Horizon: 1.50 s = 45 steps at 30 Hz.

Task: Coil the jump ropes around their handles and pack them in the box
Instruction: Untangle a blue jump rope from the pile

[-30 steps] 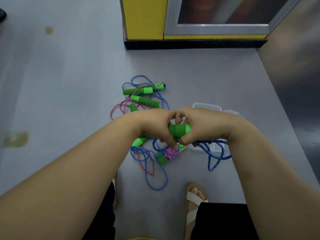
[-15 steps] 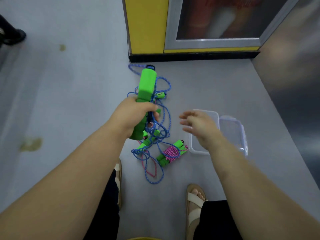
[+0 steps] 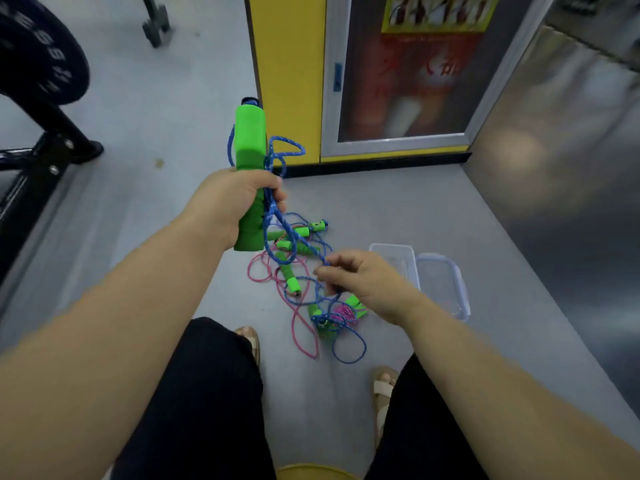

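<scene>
1. The left hand (image 3: 235, 199) is closed tight round the thick green foam handles (image 3: 250, 140), held upright, up and to the left of the clear plastic box (image 3: 412, 258) on the grey floor (image 3: 173, 98).
2. The right hand (image 3: 360, 278), just left of the box, pinches the blue woven rope (image 3: 291, 237) in its curled fingers (image 3: 332, 268).
3. To coil well, I think it should pull the rope snug and wind neat turns side by side.
4. More pink and blue ropes (image 3: 294, 306) lie tangled left of the box, so the held one may snag

One clear plastic box (image 3: 391, 247), one clear blue-edged lid (image 3: 460, 289), one pink-wound coiled rope bundle (image 3: 341, 313), one raised green-handled blue jump rope (image 3: 250, 133); the loose green floor handles (image 3: 287, 271) are tangled and can't be counted.
</scene>
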Motion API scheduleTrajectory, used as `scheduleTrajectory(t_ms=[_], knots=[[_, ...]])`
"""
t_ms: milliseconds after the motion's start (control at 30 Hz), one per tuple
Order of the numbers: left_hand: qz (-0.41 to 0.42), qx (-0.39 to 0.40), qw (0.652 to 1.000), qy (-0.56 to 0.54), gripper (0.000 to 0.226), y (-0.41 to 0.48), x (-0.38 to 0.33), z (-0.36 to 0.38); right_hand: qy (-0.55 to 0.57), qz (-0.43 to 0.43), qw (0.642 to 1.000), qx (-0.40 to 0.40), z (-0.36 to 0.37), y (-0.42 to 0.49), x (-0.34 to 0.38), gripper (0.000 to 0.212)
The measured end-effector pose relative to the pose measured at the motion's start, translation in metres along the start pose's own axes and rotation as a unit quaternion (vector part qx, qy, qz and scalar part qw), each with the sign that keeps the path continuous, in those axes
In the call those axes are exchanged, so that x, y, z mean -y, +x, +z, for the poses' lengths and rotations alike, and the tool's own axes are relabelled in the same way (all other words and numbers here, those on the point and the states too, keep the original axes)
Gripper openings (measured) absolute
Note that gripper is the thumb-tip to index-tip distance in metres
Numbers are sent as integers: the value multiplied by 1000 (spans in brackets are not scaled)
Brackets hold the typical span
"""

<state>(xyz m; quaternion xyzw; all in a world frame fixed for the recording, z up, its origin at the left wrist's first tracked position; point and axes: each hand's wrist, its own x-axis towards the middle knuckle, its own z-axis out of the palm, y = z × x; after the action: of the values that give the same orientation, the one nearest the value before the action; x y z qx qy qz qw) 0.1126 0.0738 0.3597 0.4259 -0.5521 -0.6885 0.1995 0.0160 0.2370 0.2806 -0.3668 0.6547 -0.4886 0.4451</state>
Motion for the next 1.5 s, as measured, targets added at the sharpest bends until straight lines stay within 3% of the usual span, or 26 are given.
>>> scheduleTrajectory(t_ms=[167,333,433,500,567,667,733,833,900,1033,1200,1300,1433,1500], knots=[[30,39,998,37,15,-35,-40,-6,-35,-112,988,-101,-33,-26,82,19],[81,49,994,49,19,-69,-78,5,78,-152,981,-91,-44,-46,147,25],[105,45,993,43,28,-77,-93,3,88,-82,992,-37,-43,-49,136,23],[110,35,991,69,25,-79,-94,-3,-62,-6,998,-9,-45,-49,109,20],[118,16,983,142,13,-80,-85,-9,-180,52,982,15,-49,-51,89,21],[122,-23,969,213,11,-84,-65,-19,-146,47,988,-28,-53,-49,83,18],[103,-30,978,178,14,-84,-60,-25,-127,45,990,-38,-55,-47,77,15],[32,-7,998,53,17,-79,-58,-33,-210,113,971,16,-58,-51,47,21],[1,-4,1000,8,17,-77,-55,-36,-193,142,971,19,-59,-55,30,23],[-38,11,999,-4,21,-75,-36,-31,-114,104,988,-14,-52,-48,40,32],[50,93,976,188,22,-81,-15,1,-160,22,986,40,-30,-37,93,38],[75,175,953,234,26,-87,-18,21,-190,-23,981,30,-23,-31,121,37],[107,112,952,265,13,-84,-29,25,-187,-54,981,-1,-33,-27,121,25],[107,105,955,256,19,-84,-33,24,-177,-29,984,5,-44,-29,99,10]])
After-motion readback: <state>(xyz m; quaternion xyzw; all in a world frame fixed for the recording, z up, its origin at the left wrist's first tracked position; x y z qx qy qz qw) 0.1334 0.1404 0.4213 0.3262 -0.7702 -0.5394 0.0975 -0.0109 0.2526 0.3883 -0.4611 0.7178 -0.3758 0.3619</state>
